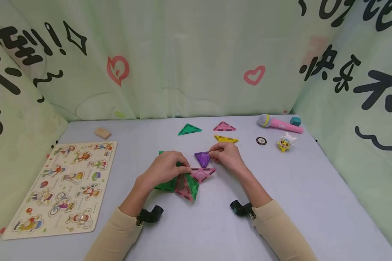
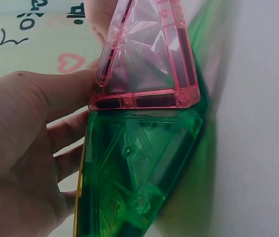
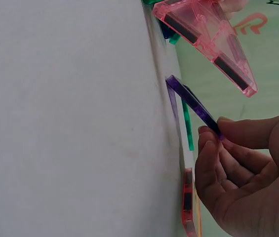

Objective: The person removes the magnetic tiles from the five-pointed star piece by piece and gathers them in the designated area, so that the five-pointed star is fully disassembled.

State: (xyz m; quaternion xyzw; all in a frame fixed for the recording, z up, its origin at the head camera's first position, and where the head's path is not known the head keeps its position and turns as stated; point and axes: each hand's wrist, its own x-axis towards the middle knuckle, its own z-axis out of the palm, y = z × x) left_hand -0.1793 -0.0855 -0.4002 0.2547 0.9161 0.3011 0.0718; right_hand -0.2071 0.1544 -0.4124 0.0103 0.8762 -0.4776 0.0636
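Note:
My left hand grips a standing cluster of translucent magnetic tiles, its fingers behind a green tile and the thumb at a pink tile. Another pink triangular tile juts from the cluster's right side. Between thumb and fingertips, my right hand pinches a purple triangular magnetic tile by one corner. In the right wrist view the purple tile is tilted and close over the table, just apart from the jutting pink tile. My left hand hides part of the cluster.
Behind my hands lie a green triangular tile, a pink tile and a yellow tile. A round token, figurine, pink microphone and teal block are at right. A picture board and wooden block are at left.

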